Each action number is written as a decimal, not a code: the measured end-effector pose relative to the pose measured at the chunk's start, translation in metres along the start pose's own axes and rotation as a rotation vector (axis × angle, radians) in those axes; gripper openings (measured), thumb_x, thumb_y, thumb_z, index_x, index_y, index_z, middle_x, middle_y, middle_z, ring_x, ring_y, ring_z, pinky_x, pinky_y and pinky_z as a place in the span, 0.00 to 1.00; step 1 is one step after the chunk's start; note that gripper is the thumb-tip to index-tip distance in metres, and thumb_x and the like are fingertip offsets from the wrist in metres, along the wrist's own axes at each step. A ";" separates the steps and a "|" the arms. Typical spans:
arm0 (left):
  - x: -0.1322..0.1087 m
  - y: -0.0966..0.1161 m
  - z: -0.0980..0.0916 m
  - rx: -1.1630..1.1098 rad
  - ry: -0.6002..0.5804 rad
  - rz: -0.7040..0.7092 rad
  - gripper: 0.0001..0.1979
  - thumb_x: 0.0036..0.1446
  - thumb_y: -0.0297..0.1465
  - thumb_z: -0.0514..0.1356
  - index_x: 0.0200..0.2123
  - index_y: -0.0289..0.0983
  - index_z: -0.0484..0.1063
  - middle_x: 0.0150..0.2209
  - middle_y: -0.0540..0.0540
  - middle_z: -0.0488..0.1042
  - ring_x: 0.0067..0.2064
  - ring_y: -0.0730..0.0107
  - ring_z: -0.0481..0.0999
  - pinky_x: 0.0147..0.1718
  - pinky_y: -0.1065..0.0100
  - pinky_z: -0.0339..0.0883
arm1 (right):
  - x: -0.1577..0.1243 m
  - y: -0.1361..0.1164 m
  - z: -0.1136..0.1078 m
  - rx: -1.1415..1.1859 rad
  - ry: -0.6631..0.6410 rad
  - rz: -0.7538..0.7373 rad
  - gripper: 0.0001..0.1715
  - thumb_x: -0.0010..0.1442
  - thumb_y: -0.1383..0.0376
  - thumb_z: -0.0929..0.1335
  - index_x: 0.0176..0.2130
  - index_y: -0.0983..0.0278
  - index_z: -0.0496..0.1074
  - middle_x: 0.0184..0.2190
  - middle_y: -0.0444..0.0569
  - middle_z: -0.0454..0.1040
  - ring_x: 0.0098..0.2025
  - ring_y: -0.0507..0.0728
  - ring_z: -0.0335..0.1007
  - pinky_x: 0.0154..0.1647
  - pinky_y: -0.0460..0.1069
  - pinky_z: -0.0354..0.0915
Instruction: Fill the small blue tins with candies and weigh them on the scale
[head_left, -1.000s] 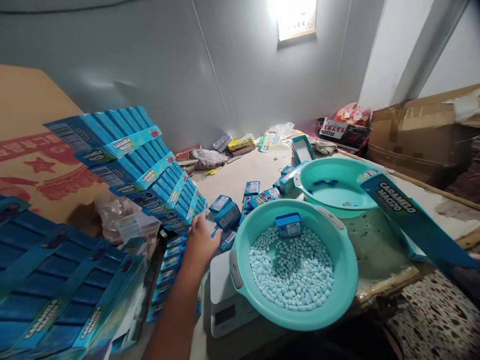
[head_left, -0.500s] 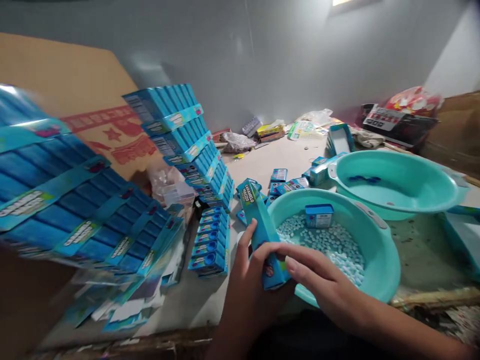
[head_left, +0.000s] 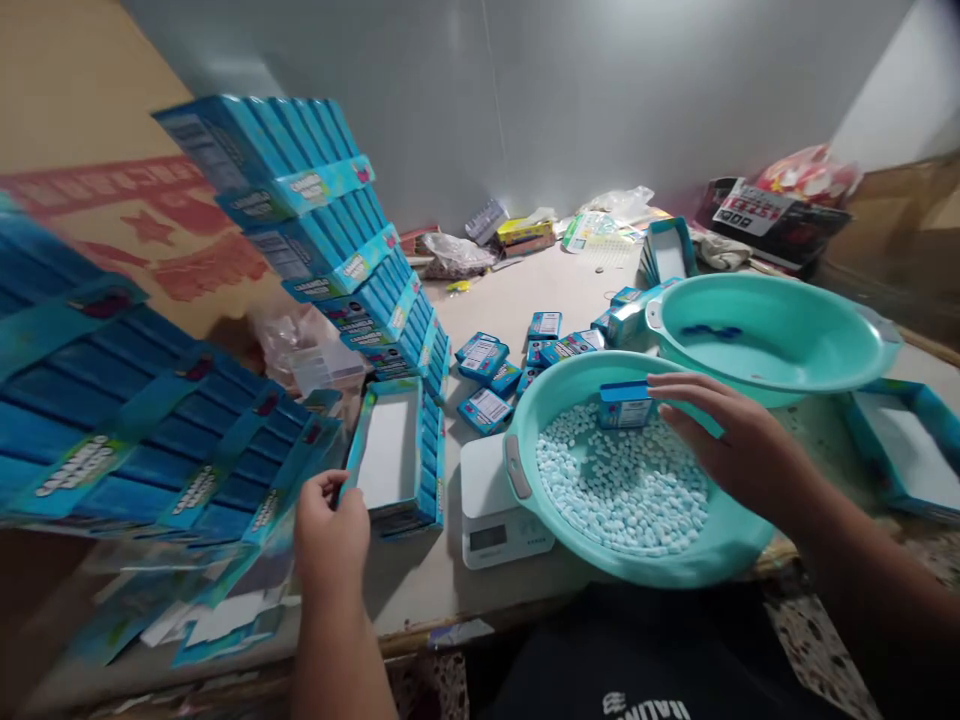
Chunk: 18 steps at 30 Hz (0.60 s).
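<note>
My left hand (head_left: 334, 525) is closed on the near left edge of an open display tray (head_left: 388, 450). The tray is blue outside with a bare white inside and rests on a filled tray of small blue boxes (head_left: 433, 450). My right hand (head_left: 724, 435) reaches over the turquoise basin (head_left: 731, 560), fingers stretched out and thumb apart. Its fingertips are at the right edge of a small blue box (head_left: 625, 408); whether they touch it I cannot tell. That box stands among many pale blue and white candies (head_left: 630, 500) in the basin.
A white scale (head_left: 499, 540) sits partly under the basin. Tall stacks of filled trays (head_left: 330, 230) lean at left. Loose small boxes (head_left: 484, 410) lie behind the scale. A second turquoise basin (head_left: 780, 330) and another open tray (head_left: 911, 445) are at right.
The display tray, held upright in both hands before, now lies flat on the filled tray at left, with my left hand on it. My right hand has let go and moved over the basin.
</note>
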<state>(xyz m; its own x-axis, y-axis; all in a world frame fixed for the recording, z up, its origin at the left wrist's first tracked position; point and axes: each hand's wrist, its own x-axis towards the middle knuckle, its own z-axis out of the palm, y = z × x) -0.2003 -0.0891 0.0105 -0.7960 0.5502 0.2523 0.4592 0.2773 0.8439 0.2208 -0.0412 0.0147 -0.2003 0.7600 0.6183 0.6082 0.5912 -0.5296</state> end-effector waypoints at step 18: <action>-0.014 -0.011 0.001 -0.123 0.261 0.301 0.09 0.55 0.36 0.61 0.36 0.38 0.66 0.49 0.38 0.74 0.55 0.58 0.73 0.60 0.54 0.64 | 0.064 0.068 0.046 -0.027 -0.397 -0.019 0.20 0.57 0.55 0.73 0.46 0.62 0.78 0.34 0.51 0.81 0.30 0.56 0.76 0.30 0.48 0.67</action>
<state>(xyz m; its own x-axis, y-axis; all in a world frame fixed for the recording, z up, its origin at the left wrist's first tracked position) -0.1936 -0.0994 -0.0027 -0.7140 0.3697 0.5946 0.6487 0.0297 0.7605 0.2143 0.0600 -0.0086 -0.4901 0.7974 0.3521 0.6205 0.6029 -0.5015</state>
